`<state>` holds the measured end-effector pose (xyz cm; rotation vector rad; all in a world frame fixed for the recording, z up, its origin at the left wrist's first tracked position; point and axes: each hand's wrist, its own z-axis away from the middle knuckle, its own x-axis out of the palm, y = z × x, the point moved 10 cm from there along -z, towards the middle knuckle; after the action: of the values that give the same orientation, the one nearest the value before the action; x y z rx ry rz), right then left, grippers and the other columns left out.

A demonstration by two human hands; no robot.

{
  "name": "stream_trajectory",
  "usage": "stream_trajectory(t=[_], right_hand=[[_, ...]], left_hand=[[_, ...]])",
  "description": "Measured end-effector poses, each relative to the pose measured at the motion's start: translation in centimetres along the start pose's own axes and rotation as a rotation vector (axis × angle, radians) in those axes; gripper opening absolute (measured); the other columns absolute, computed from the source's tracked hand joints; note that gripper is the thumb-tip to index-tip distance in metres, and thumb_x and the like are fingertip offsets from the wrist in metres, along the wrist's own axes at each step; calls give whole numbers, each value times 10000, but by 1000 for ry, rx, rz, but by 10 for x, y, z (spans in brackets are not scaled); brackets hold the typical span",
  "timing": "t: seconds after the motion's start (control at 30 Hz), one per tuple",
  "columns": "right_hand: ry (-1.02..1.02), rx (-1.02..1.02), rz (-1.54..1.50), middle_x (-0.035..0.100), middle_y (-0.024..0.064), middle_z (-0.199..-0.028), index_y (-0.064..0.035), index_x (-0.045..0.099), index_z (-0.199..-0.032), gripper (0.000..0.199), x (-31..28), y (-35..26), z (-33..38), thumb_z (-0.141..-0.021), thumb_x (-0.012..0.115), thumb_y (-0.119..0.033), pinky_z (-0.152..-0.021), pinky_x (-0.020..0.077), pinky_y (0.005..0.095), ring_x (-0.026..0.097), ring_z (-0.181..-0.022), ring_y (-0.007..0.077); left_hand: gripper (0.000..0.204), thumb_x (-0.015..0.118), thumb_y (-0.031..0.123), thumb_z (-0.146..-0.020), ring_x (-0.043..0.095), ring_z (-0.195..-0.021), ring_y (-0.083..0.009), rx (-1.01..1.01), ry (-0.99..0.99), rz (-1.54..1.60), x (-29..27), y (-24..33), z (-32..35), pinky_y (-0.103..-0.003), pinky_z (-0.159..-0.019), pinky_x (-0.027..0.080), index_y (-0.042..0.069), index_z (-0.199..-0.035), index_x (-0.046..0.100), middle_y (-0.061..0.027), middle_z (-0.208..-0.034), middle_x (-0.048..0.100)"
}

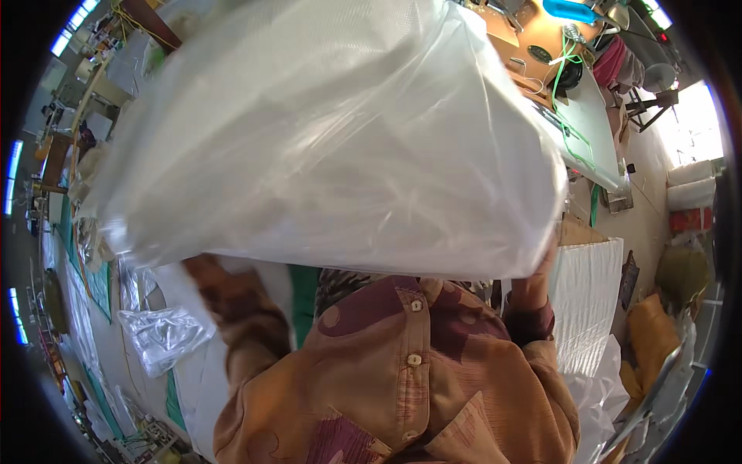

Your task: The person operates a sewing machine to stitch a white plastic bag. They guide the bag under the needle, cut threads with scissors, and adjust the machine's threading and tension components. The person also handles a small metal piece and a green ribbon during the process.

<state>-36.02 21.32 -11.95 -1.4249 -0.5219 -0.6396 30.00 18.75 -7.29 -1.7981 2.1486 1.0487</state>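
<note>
A large translucent whitish plastic sheet (332, 155) is raised in front of me and fills the upper middle of the head view; whether it is a bag I cannot tell. Its lower edge hangs across my chest, and its left side is smeared by motion. At its lower right corner my right hand (546, 264) grips the plastic, with most of the fingers behind it. My left forearm (224, 286) reaches up to the lower left edge. The left hand itself is hidden behind the sheet.
On the right stands a sewing machine table (595, 139) with green thread hanging over it. White padded material (583, 301) lies beside my right arm. To the left are a folded clear plastic piece (166, 336) and long work tables. Brown sacks (649, 329) lie far right.
</note>
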Motion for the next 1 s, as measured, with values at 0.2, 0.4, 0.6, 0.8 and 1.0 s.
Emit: stream_trajectory(t=[0.2, 0.4, 0.6, 0.8, 1.0], right_hand=[[-405, 420, 169, 607, 110, -1300, 6, 534, -1351, 562, 106, 113, -36, -852, 738, -152, -1005, 465, 355, 593, -1166, 222], [-662, 566, 180, 582, 107, -1356, 21, 525, -1378, 615, 180, 197, -48, -867, 742, -244, -1112, 359, 356, 519, -1267, 229], [-692, 708, 193, 636, 117, -1271, 17, 552, -1346, 588, 175, 257, -47, -872, 748, -270, -1060, 418, 365, 575, -1202, 228], [-332, 707, 416, 672, 133, -1184, 22, 592, -1282, 489, 141, 248, -64, -897, 730, -245, -957, 486, 345, 641, -1076, 208], [0, 62, 438, 640, 56, -982, 6, 570, -1172, 314, 87, 208, -93, -958, 659, -205, -759, 503, 303, 605, -843, 135]], left_hand=[[746, 671, 189, -834, 397, -1382, -369, 261, -61, -442, -74, -74, -259, -498, -1108, 331, 34, -1479, 329, -208, -1488, 424], [658, 654, 136, -845, 445, -1353, -358, 210, -437, -520, -28, -134, -290, -441, -1113, 359, 33, -1447, 411, -207, -1455, 479], [606, 641, 63, -841, 481, -1339, -350, 181, -687, -506, 4, -128, -225, -399, -1112, 388, 30, -1424, 479, -212, -1422, 528], [488, 522, -69, -850, 599, -1202, -343, 361, -652, -251, 60, 66, -162, -398, -1028, 456, 32, -1323, 589, -213, -1271, 632], [329, 617, -10, -889, 649, -1107, -322, 460, -818, 456, 86, 321, -19, -380, -927, 519, 8, -1217, 635, -178, -1210, 664]])
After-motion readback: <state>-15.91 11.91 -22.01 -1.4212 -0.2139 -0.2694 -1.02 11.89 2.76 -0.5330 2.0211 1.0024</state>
